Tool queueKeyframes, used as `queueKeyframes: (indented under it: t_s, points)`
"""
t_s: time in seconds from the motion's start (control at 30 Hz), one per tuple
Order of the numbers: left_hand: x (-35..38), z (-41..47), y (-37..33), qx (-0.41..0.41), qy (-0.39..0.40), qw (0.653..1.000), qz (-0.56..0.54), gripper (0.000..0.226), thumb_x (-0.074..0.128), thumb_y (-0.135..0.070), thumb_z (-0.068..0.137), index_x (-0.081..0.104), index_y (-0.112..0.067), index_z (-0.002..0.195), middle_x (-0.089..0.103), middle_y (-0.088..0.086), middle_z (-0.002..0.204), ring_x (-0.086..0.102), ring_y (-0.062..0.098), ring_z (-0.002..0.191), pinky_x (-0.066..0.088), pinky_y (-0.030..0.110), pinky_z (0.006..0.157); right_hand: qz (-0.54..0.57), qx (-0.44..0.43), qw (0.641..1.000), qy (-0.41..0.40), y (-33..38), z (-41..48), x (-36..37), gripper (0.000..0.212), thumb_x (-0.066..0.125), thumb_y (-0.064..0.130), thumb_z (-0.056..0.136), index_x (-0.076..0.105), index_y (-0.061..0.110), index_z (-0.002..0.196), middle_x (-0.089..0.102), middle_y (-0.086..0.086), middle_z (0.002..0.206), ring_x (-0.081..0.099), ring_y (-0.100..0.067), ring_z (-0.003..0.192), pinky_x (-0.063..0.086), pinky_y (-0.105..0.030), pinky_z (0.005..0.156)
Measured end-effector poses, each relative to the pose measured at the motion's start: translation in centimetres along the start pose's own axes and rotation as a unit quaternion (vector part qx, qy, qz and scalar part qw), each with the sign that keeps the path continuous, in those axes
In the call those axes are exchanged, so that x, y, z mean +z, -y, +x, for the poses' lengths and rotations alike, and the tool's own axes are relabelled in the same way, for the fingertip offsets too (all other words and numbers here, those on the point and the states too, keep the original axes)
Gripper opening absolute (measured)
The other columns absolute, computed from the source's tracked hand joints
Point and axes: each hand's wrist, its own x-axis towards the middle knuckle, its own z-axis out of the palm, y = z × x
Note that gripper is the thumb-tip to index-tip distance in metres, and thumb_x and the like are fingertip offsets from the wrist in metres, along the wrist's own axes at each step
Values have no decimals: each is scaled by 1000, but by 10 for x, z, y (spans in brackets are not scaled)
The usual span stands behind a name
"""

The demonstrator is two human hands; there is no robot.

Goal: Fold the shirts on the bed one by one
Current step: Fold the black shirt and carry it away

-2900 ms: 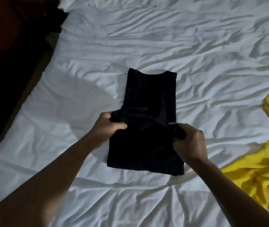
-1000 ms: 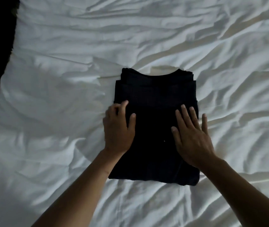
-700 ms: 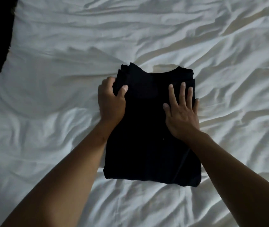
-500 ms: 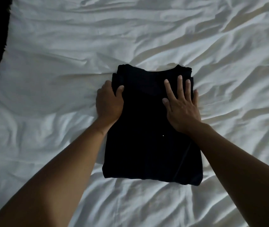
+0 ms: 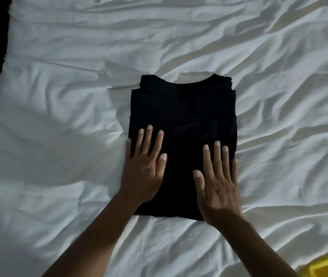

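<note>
Both palms slid back from collar toward hem. Left grip (image 5: 143, 168) flat, released, on folded black shirt (image 5: 183, 108), mid-bed (image 5: 59, 96); right grip (image 5: 217, 182) likewise, nearer hem. Shirt's long axis runs away from the person. Yellow garment (image 5: 326, 264) lies beyond right grip.

The black shirt (image 5: 183, 116) is soft, matt cloth, so dark that its weave does not show. It lies in smooth, flat layers with thick folded edges. The white bed sheet (image 5: 59, 116) under it is thinner cloth, also matt, with a faint sheen along its many creases and ridges. At the near right corner a yellow cloth (image 5: 326, 264) looks matt and rumpled.
</note>
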Motion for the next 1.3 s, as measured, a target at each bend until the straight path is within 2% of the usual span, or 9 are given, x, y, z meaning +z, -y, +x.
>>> queueKeyframes:
  t_s: [0.13, 0.3, 0.4, 0.5, 0.6, 0.73, 0.93, 1.07, 1.3]
  points:
    - [-10, 1, -9, -15, -6, 997, 82, 60, 25, -43, 108, 32, -20, 163, 23, 10, 172, 16, 33, 159, 18, 65, 122, 69, 90, 993, -23, -19, -18, -1, 71, 13, 55, 109, 2, 12, 165, -2, -12, 173, -3, -23, 160, 12, -47, 129]
    - [-41, 18, -79, 1, -129, 991, 24, 28, 53, -30, 98, 69, -12, 113, 64, 9, 108, 61, 32, 99, 50, 47, 78, 244, 217, 943, -70, -17, -42, 0, 73, 40, 70, 99, 39, 13, 145, 52, -5, 126, 55, -28, 113, 52, -48, 92]
    - [-52, 33, -141, -73, 10, 997, -6, 44, 45, -47, 105, 67, -11, 116, 62, 10, 116, 62, 31, 104, 49, 42, 80, 294, 266, 918, -6, -20, -46, -10, 67, 45, 76, 84, 50, 16, 112, 61, 1, 96, 61, -24, 90, 50, -39, 73]
    - [-39, 59, -177, -132, 127, 982, 52, 75, 39, -71, 98, 66, -6, 123, 61, 22, 125, 62, 42, 109, 54, 50, 89, 294, 290, 909, 53, -26, -40, -19, 57, 57, 73, 88, 55, 18, 102, 67, 0, 88, 66, -22, 84, 57, -46, 76]
    - [-23, 79, -193, -184, 193, 962, 57, 86, 46, -81, 87, 64, -9, 131, 58, 30, 131, 59, 56, 113, 52, 72, 87, 298, 289, 907, 76, -27, -36, -19, 51, 60, 68, 91, 57, 20, 108, 68, 2, 96, 66, -22, 92, 57, -47, 85]
    - [-17, 87, -201, -205, 238, 948, 60, 76, 63, -60, 87, 53, -11, 144, 46, 36, 143, 46, 64, 126, 40, 86, 87, 415, 258, 872, 32, -20, -41, -20, 33, 71, 48, 92, 56, 22, 106, 69, 2, 96, 68, -17, 91, 60, -49, 82]
    - [-52, 81, -175, -116, 192, 973, -44, 9, 57, -17, 90, 55, -11, 95, 63, 12, 109, 65, 39, 105, 58, 44, 83, 420, 217, 880, -46, 7, -42, -38, 19, 76, 27, 91, 59, 19, 94, 68, 2, 81, 67, -10, 74, 57, -32, 65]
    - [-102, 82, -131, -161, 207, 939, -224, 23, 57, -17, 95, 50, -8, 115, 58, 9, 113, 60, 29, 106, 51, 33, 82, 441, 189, 871, -105, 58, -39, -65, 16, 80, 22, 88, 64, 19, 89, 69, 5, 74, 67, -9, 69, 54, -25, 59]
    - [-208, 60, 0, -171, 165, 876, -421, 38, 67, -17, 55, 67, -2, 90, 68, 12, 83, 68, 32, 82, 50, 38, 75, 390, 61, 910, -127, 209, -28, -73, 19, 82, 21, 77, 68, 21, 90, 66, 8, 79, 65, -11, 72, 52, -22, 60]
